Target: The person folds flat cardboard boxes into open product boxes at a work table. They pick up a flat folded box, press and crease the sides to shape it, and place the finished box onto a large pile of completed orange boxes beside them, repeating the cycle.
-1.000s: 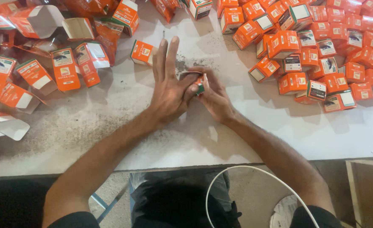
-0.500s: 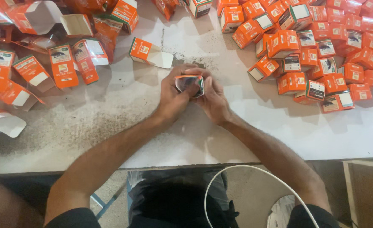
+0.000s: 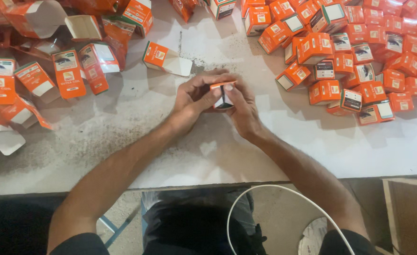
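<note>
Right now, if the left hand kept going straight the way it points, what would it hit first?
The left hand points toward the right hand, so it would press on the small box held between them; beyond that, probably the pile of shut boxes.

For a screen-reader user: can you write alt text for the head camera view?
Both hands, left hand and right hand, hold a small orange box together over a dusty white table. A pile of closed orange boxes lies to the right; open, unfolded boxes lie to the left.

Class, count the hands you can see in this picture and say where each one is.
2. The left hand and right hand meet at the middle of the white table, both gripping one small orange cardboard box. None seems hidden.
</note>
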